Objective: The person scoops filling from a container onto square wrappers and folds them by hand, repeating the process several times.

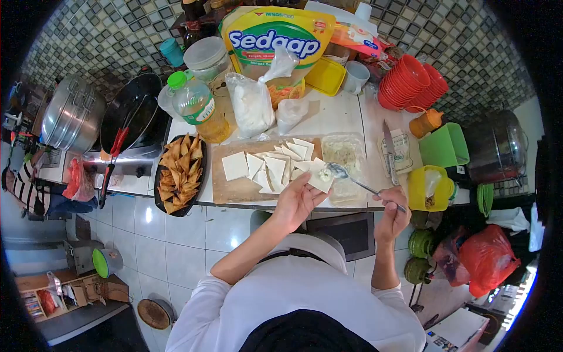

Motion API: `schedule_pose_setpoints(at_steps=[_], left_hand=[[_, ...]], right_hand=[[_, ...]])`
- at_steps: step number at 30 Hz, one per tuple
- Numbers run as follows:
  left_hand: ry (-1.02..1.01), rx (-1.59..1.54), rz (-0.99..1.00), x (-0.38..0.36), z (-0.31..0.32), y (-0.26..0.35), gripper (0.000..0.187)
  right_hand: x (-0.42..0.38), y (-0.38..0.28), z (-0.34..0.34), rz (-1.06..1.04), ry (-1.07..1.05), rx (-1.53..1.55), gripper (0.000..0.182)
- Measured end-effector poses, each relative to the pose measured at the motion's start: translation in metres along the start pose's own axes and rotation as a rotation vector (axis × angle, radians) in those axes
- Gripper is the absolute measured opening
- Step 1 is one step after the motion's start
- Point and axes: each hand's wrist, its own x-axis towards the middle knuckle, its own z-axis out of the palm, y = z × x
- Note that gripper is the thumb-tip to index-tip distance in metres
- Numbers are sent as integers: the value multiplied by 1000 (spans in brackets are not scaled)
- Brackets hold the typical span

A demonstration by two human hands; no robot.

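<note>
My left hand (295,203) holds a square white pastry wrapper (319,183) by its edge, over the front of the wooden cutting board (230,193). My right hand (393,215) is closed around the handle of a metal spoon (365,188). The spoon's bowl, coated in pale paste, meets the top of the held wrapper, where a small dab of paste shows. More square wrappers (236,166) lie loosely overlapped on the board. Just right of them sits a clear plastic container (343,151) with pale filling. Its lower part is partly hidden by the spoon.
Left of the board is a black plate (200,170) of fried triangles (179,170). A knife (389,151) lies to the right, near a yellow container (423,188). Behind stand an oil bottle (193,105), white bags (251,108) and red bowls (404,85). A black wok (130,111) rests on the stove.
</note>
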Motion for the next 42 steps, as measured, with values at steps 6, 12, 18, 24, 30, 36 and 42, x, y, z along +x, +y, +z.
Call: schedule_pose_setpoints(at_steps=[6, 12, 18, 24, 30, 36, 42], left_hand=[[42, -21, -21, -2, 5, -4, 28], [57, -39, -39, -2, 4, -7, 28], [60, -30, -68, 1, 10, -6, 27], [-27, 43, -91, 6, 17, -8, 29], [-35, 57, -113, 16, 10, -11, 28], [-42, 37, -118, 11, 20, -9, 33], [-34, 25, -128, 10, 18, -4, 36]], right_hand=[[6, 1, -2, -176, -17, 33, 27], [1, 3, -6, -67, 69, 106, 30], [9, 4, -13, -244, -52, 24, 17], [18, -7, -34, -417, -202, -130, 13], [13, -12, -41, -436, -175, -102, 14], [12, -7, -34, -371, -180, -81, 20], [-2, 9, -27, -180, 209, 57, 23]])
